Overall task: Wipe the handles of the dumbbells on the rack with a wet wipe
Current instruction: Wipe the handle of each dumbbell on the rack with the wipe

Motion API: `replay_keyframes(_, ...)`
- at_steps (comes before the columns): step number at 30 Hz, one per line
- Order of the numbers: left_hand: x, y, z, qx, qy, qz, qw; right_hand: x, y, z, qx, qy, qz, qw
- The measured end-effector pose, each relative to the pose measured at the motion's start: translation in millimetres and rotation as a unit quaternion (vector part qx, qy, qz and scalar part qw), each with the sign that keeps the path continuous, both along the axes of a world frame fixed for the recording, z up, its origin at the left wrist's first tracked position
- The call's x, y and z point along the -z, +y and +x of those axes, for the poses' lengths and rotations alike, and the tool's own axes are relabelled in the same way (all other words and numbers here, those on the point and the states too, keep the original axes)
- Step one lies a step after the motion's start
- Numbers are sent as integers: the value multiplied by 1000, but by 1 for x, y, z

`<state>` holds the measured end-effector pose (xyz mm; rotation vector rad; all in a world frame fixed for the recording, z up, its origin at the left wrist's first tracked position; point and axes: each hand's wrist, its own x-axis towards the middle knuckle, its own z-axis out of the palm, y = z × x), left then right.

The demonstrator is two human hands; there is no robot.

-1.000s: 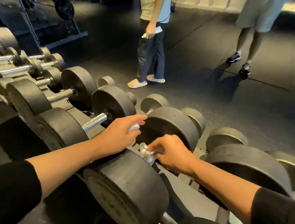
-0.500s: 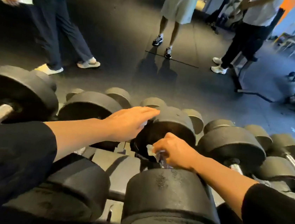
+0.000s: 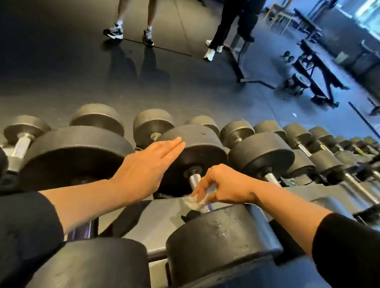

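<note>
A gym floor: rows of black dumbbells [image 3: 261, 152] fill a rack [image 3: 151, 222] across the lower frame, a weight bench [image 3: 320, 68] stands upper right, on dark rubber flooring [image 3: 52, 57].

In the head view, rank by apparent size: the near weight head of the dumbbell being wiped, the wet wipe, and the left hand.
1. Near weight head, though nearness inflates it.
2. Left hand.
3. Wet wipe, partly hidden by the right hand.

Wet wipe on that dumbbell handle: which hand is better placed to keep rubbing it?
The right hand. It pinches the wet wipe against the dumbbell handle, while the left hand is flat and open, holding nothing.
</note>
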<state>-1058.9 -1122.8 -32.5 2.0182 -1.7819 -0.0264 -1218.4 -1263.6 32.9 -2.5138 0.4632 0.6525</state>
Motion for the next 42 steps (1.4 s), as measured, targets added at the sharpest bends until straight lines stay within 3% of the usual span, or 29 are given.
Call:
replay_keyframes(4, 8, 1, -1, 19, -8, -15, 1000, 6, 2, 18, 9, -51, -97, 994)
replay_keyframes(9, 14, 4, -4, 54, -2, -40, 998, 12, 5, 30, -69, 42, -151, 985)
replay_keyframes(16, 30, 3, -10, 49, 8, -62, 997, 0, 12, 19, -37, 116, -37, 992)
replay_keyframes(20, 40, -1, -13, 39, 7, -71, 997, -9, 11, 7, 42, 170, 60, 983)
replay_keyframes(23, 38, -3, -12, 44, 16, -75, 996, -14, 13, 6, 70, 184, 73, 978)
replay_keyframes(29, 35, 1, -12, 41, 0, -53, 998, -7, 16, 9, 107, 63, 8, 992)
replay_keyframes(35, 36, 2, -11, 43, 10, -53, 998, -9, 17, 4, 144, 176, 104, 968)
replay_keyframes(40, 35, 1, -11, 39, 6, -49, 998, -10, 11, 0, 217, 6, 23, 976)
replay_keyframes(42, 35, 1, -11, 40, 7, -48, 998, -9, 10, -2, 209, -1, 14, 978)
